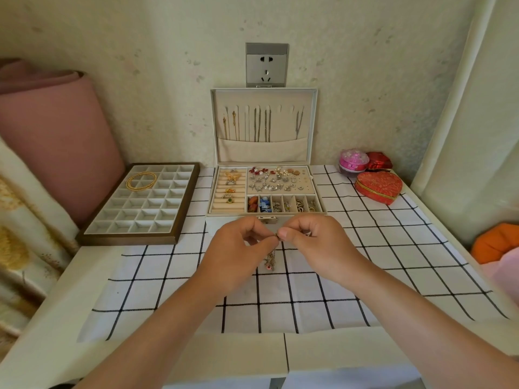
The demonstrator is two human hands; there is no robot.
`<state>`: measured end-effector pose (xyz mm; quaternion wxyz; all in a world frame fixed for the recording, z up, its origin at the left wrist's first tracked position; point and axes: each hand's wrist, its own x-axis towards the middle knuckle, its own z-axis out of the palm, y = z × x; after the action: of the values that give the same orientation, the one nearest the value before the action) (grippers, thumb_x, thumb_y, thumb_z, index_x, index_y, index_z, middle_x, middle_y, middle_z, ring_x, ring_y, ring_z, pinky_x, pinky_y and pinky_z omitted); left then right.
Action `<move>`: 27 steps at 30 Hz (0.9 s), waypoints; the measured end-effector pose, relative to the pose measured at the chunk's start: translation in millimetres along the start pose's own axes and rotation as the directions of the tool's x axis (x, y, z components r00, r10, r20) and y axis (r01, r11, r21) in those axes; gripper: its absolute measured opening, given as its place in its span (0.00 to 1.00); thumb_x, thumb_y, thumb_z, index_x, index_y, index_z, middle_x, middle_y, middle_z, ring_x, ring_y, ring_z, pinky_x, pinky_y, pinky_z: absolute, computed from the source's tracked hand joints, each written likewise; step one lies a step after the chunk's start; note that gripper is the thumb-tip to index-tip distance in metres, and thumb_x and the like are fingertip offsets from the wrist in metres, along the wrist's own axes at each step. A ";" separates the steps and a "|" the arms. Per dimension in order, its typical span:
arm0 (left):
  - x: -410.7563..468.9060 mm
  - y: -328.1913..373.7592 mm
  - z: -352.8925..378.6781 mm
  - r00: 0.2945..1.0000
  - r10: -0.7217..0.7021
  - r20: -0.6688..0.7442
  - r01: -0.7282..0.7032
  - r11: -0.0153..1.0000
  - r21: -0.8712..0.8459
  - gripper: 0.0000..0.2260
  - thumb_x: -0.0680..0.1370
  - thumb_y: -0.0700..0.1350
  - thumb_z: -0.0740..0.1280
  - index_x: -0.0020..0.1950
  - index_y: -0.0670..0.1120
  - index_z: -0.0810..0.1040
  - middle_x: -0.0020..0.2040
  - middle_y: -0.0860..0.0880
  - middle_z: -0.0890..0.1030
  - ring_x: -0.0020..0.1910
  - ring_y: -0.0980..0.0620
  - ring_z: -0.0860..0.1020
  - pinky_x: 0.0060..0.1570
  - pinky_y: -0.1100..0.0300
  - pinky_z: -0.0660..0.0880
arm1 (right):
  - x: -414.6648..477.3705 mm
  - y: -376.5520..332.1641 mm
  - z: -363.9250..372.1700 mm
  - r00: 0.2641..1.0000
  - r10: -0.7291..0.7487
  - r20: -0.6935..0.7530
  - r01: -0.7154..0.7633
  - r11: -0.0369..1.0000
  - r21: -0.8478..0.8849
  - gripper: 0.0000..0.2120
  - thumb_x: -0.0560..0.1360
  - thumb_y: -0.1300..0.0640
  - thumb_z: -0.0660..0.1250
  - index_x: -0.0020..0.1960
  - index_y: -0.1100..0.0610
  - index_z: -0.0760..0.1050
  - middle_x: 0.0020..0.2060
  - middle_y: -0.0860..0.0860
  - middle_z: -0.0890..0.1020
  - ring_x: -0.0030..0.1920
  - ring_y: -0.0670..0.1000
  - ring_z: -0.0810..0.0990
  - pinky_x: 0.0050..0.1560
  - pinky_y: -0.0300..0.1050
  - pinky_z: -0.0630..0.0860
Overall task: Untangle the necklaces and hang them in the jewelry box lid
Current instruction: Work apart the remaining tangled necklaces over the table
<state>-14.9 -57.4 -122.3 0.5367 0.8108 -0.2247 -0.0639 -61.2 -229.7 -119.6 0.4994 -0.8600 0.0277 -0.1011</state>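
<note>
left hand (238, 248) and right hand (316, 242) fingertip to fingertip over the bench (70, 290), both pinching the top of a necklace (270, 259) dangling between them, box (318, 192) just behind at 12, lid (261, 151) up with chains (262, 126) hanging, tray (126, 239) at 10, heart tin (379, 186) at 2

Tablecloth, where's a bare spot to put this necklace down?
Bare checked cloth lies nearer you than the left hand and right hand pinching the necklace, also between jewelry box and heart-shaped box, and before the compartment tray. Crowded: the back right corner's gift boxes.
</note>
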 end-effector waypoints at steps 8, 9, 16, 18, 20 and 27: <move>-4.0 -1.0 3.2 0.999 -0.025 0.026 0.024 0.999 0.041 0.03 0.74 0.45 0.74 0.42 0.52 0.83 0.40 0.59 0.84 0.45 0.58 0.80 0.53 0.56 0.77 | -3.7 -2.5 2.4 0.987 0.161 -0.013 -0.153 0.960 0.236 0.07 0.77 0.57 0.71 0.41 0.51 0.84 0.37 0.43 0.85 0.42 0.38 0.82 0.45 0.33 0.73; -4.6 -0.6 3.4 0.999 -0.028 0.015 0.028 0.999 0.036 0.03 0.75 0.45 0.73 0.42 0.53 0.83 0.41 0.59 0.83 0.45 0.59 0.79 0.51 0.60 0.76 | -3.6 -2.7 2.1 0.988 0.155 -0.020 -0.146 0.960 0.240 0.06 0.77 0.57 0.71 0.42 0.51 0.84 0.38 0.45 0.85 0.42 0.39 0.82 0.44 0.30 0.73; -5.4 5.0 3.4 0.995 -0.072 -0.064 0.068 0.996 -0.057 0.03 0.76 0.46 0.73 0.48 0.53 0.86 0.41 0.59 0.85 0.43 0.63 0.81 0.43 0.74 0.74 | -2.5 -0.6 2.8 0.996 0.081 -0.041 -0.072 0.979 0.192 0.07 0.77 0.57 0.72 0.41 0.49 0.84 0.39 0.41 0.85 0.44 0.39 0.81 0.46 0.28 0.72; -7.0 5.0 3.8 0.991 -0.104 -0.083 0.101 0.994 -0.040 0.03 0.76 0.48 0.74 0.46 0.55 0.87 0.39 0.61 0.85 0.41 0.64 0.82 0.41 0.73 0.75 | -2.6 1.0 4.2 0.998 0.027 -0.065 -0.018 0.992 0.124 0.08 0.76 0.59 0.72 0.39 0.49 0.83 0.39 0.43 0.84 0.43 0.40 0.81 0.46 0.28 0.72; -7.5 3.8 5.3 0.986 -0.121 -0.113 0.126 0.991 0.039 0.02 0.75 0.50 0.74 0.44 0.56 0.86 0.38 0.60 0.84 0.40 0.62 0.81 0.41 0.67 0.78 | -4.0 1.0 6.5 0.996 -0.028 -0.081 0.032 0.998 0.052 0.08 0.75 0.60 0.73 0.38 0.53 0.83 0.40 0.46 0.83 0.43 0.41 0.80 0.46 0.29 0.72; -9.8 7.5 10.1 0.978 -0.052 -0.204 0.103 0.962 0.252 0.06 0.72 0.53 0.73 0.37 0.57 0.79 0.34 0.59 0.80 0.39 0.60 0.76 0.32 0.67 0.71 | -5.9 -5.4 12.6 0.995 0.008 -0.095 -0.003 0.999 0.053 0.14 0.73 0.61 0.74 0.31 0.49 0.81 0.37 0.47 0.83 0.40 0.44 0.81 0.43 0.33 0.76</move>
<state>-29.4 -64.1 -121.1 0.4415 0.8850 -0.1454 0.0250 -64.7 -215.4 -121.9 0.5202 -0.8407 0.0510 -0.1413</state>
